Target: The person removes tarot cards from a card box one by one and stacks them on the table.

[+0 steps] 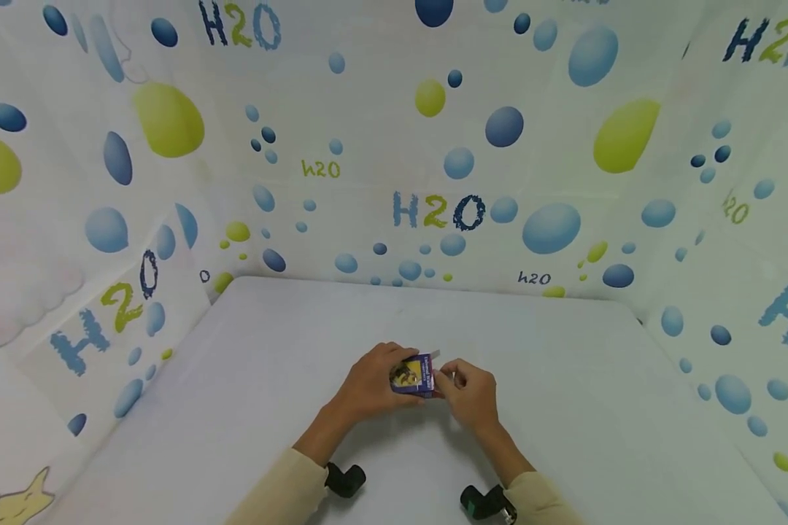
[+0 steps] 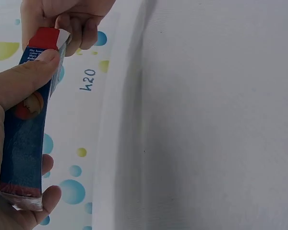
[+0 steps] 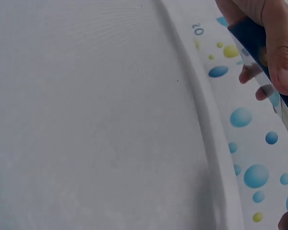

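1. Carton (image 1: 410, 375), small, blue, printed, is in the air above the table (image 1: 269, 343), between the two hands; a shadow falls on the table under them. Picture face tips up toward the head view.
2. Left hand (image 1: 374, 379) grasps the carton: thumb across the narrow blue side, fingers round the opposite side. Probably a steadying grip, kept on the body so one end stays exposed.
3. Red end (image 2: 44, 37) points toward the right hand (image 1: 474, 394), which puts it in easy reach of those fingertips.
4. Right hand is curled, thumb and fingers pinching at that red end. Exact edge caught, flap or wrapping, can't tell; fingers cover it. Fine pinch rather than full grip, likely because the part is thin.
5. Pale flap (image 1: 435, 354) sticks out at the same end; card or film, unclear. Clear film (image 2: 25, 202) shows at the other end, by the left hand's lower fingers.
6. Forearms rise from the near side, hands meeting centrally, presumably so both reach the carton comfortably.
7. Bubble-print backdrop (image 1: 368, 168) stands behind the table.
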The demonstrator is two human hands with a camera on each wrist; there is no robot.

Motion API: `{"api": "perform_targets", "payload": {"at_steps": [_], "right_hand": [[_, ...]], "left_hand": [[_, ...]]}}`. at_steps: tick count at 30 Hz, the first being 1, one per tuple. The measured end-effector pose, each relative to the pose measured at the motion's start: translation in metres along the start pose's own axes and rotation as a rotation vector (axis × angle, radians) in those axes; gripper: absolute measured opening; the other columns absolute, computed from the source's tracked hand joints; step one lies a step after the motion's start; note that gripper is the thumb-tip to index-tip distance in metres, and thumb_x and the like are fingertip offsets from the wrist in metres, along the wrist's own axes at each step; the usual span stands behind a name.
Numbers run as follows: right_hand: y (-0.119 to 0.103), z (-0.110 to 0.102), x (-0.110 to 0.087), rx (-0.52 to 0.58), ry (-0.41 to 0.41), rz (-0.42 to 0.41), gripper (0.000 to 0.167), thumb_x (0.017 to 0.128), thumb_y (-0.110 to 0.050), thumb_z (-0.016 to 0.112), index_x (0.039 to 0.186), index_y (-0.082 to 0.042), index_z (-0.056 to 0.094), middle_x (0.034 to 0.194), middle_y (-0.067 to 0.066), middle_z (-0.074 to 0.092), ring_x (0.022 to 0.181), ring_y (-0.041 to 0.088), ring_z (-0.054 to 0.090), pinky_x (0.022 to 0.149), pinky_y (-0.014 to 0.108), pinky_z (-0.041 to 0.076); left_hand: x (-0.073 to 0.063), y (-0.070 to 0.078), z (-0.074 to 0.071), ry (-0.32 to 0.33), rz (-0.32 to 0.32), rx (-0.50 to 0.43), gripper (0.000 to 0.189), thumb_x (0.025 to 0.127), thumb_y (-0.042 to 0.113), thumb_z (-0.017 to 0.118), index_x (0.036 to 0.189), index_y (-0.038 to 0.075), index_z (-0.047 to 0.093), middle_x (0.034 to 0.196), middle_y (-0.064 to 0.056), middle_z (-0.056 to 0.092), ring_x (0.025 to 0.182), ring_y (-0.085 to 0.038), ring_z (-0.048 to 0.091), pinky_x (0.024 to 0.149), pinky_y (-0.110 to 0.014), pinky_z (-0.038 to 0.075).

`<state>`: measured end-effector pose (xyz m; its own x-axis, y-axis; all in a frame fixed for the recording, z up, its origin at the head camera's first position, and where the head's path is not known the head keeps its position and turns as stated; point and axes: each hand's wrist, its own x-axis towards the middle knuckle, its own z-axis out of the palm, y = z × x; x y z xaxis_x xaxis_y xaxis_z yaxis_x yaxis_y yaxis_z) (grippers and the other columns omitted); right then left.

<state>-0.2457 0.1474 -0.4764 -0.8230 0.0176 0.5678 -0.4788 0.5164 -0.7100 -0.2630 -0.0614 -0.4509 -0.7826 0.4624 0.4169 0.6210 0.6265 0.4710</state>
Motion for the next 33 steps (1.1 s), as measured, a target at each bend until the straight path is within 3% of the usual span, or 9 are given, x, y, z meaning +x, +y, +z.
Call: {"api": "perform_targets", "payload": {"at_steps": [6, 15, 25, 33], "right_hand": [[0.0, 0.003, -0.006, -0.016, 0.032, 0.007, 0.02, 0.083, -0.008, 0.079, 0.068, -0.014, 0.068, 0.05, -0.015, 0.033, 0.046, -0.001, 0.026, 0.043, 0.02, 0.021], [-0.003, 0.01, -0.013, 0.009, 0.043, -0.027, 0.015, 0.077, -0.001, 0.08, 0.078, -0.013, 0.072, 0.052, -0.015, 0.034, 0.046, -0.005, 0.027, 0.043, 0.015, 0.021], [0.0, 0.006, -0.006, 0.059, 0.065, -0.079, 0.027, 0.073, 0.01, 0.078, 0.086, -0.013, 0.072, 0.058, -0.013, 0.041, 0.052, 0.0, 0.035, 0.046, 0.018, 0.029], [0.007, 0.013, 0.0, 0.155, 0.071, -0.153, 0.023, 0.074, 0.012, 0.081, 0.085, -0.007, 0.075, 0.056, -0.003, 0.051, 0.051, 0.004, 0.04, 0.044, 0.018, 0.032]], "left_hand": [[-0.008, -0.001, 0.001, 0.033, 0.032, 0.014, 0.076, 0.069, 0.045, 0.093, 0.133, 0.012, 0.066, 0.116, 0.001, 0.065, 0.103, -0.01, 0.056, 0.087, -0.032, 0.053], [-0.019, -0.009, 0.012, 0.082, 0.019, -0.04, 0.077, 0.067, 0.039, 0.096, 0.132, 0.012, 0.066, 0.118, 0.001, 0.065, 0.103, -0.01, 0.057, 0.086, -0.033, 0.052], [-0.01, -0.009, 0.015, 0.087, 0.068, -0.03, 0.076, 0.065, 0.041, 0.096, 0.129, 0.012, 0.067, 0.114, 0.002, 0.066, 0.101, -0.009, 0.056, 0.084, -0.031, 0.052], [-0.006, -0.011, 0.011, 0.073, 0.059, -0.029, 0.076, 0.066, 0.04, 0.096, 0.13, 0.011, 0.068, 0.114, 0.001, 0.066, 0.101, -0.01, 0.056, 0.084, -0.031, 0.052]]}}
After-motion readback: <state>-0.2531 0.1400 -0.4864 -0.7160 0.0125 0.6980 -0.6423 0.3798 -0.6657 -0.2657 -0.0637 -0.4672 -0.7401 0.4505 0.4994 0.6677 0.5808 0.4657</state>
